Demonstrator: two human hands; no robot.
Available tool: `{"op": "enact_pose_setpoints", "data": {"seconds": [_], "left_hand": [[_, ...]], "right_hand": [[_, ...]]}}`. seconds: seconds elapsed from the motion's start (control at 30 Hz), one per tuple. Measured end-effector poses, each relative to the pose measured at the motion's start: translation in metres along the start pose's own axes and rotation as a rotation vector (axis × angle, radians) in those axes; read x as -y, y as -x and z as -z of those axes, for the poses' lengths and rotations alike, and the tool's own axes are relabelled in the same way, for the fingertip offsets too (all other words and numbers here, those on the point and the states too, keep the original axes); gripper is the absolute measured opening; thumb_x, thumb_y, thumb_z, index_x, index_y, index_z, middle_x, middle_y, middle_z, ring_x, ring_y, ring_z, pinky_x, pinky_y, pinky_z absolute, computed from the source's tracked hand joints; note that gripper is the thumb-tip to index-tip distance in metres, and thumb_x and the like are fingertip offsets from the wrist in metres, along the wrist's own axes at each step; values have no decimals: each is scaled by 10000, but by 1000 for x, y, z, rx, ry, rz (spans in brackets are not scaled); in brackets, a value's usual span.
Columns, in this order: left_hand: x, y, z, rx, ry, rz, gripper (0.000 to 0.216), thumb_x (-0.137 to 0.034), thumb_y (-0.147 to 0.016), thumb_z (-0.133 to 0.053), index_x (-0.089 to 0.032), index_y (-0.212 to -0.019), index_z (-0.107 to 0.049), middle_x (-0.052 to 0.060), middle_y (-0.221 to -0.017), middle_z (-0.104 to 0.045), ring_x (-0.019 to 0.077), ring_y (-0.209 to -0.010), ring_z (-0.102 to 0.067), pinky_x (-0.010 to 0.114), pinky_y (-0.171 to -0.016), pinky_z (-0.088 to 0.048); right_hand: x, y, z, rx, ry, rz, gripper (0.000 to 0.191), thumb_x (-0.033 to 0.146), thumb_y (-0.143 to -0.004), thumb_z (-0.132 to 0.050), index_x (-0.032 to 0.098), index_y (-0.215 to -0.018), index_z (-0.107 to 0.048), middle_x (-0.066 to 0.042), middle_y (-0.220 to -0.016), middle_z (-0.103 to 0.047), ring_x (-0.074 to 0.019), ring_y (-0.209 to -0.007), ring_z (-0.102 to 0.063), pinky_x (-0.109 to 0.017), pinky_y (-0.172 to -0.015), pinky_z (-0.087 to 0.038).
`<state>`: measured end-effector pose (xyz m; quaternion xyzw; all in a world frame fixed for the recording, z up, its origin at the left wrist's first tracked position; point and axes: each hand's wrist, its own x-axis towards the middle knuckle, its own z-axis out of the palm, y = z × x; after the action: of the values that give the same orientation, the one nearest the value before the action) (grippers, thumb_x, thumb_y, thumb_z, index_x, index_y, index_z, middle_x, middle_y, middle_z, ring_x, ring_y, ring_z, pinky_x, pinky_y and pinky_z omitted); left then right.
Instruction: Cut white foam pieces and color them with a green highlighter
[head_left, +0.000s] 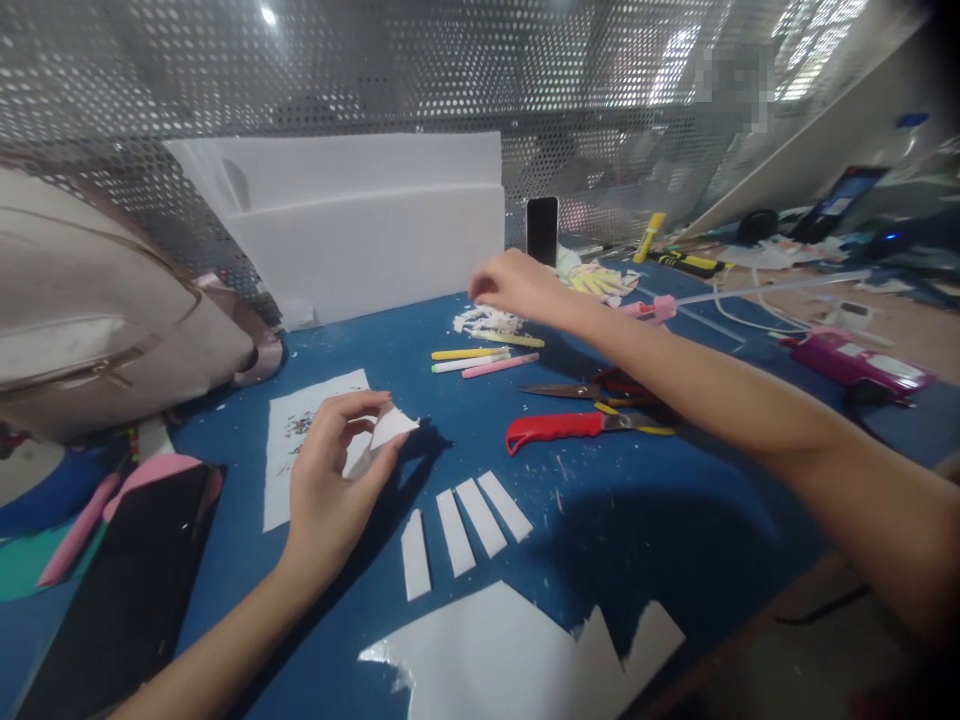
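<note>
My left hand (339, 455) pinches a small white piece of board (393, 426) between thumb and fingers, above a white sheet (283, 440) dotted with small coloured marks or bits. Stretched far forward, my right hand (514, 283) hovers over a heap of white scraps (487, 320). Its fingers curl downward and together, and whatever they hold is hidden. Several white strips (456, 532) lie in a row before me. Closer in is a larger white board (495, 650) with a jagged edge. To the right of the strips rests a red-handled cutter (559, 430).
Scissors (559, 391) and several pens (469, 353) lie mid-table. A white board (375, 245) leans at the back beside an upright phone (542, 230). A pink glue gun (649, 310) lies right. On the left are a bag (112, 310) and a black phone-like slab (124, 590).
</note>
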<state>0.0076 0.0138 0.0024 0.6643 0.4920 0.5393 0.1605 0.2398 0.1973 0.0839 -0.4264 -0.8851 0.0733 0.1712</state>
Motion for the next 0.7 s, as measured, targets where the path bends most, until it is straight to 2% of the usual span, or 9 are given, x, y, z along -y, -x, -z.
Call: {"op": "enact_pose_setpoints", "data": {"seconds": [0.17,0.23,0.33,0.47,0.57,0.7], "left_hand": [[1,-1,-1,-84,35,10,317,-260,-815,-693,-258,-1110,-580,46,-1120,-593,188,-1054,-588,371,-962,-480],[3,-1,-1,-97,39,17,334,-262,-808,-699,-256,-1117,-574,45,-1113,-591,188,-1047,-591,368,-955,-483],[5,-1,-1,-105,31,26,360,-261,-795,-710,-254,-1128,-573,43,-1116,-592,188,-1047,-590,362,-959,-477],[7,-1,0,-111,16,34,374,-268,-789,-713,-260,-1137,-577,41,-1128,-591,188,-1040,-591,365,-956,-477],[9,-1,0,-120,5,42,373,-273,-793,-706,-260,-1142,-573,42,-1136,-590,191,-1043,-588,366,-944,-483],[11,-1,0,-121,-5,56,372,-283,-802,-698,-257,-1148,-563,47,-1146,-586,191,-1048,-583,364,-939,-481]], "right_hand": [[59,51,-16,295,-191,295,64,237,-827,-687,201,-847,-735,8,-848,-714,-116,-775,-620,-233,-712,-438],[76,73,-26,439,-302,433,93,254,-847,-683,176,-891,-709,-16,-884,-697,-126,-803,-606,-240,-700,-425],[92,92,-40,470,-295,493,128,280,-855,-685,181,-935,-676,-24,-929,-672,-161,-905,-578,-251,-685,-390],[100,92,-51,431,-268,498,84,241,-886,-644,173,-931,-664,-32,-952,-657,-171,-932,-558,-249,-643,-357],[100,83,-51,415,-268,495,58,202,-885,-623,172,-916,-661,-23,-931,-658,-163,-908,-565,-248,-628,-349],[91,79,-42,472,-245,473,45,189,-869,-623,179,-892,-660,-7,-890,-663,-151,-862,-575,-253,-645,-354]]}}
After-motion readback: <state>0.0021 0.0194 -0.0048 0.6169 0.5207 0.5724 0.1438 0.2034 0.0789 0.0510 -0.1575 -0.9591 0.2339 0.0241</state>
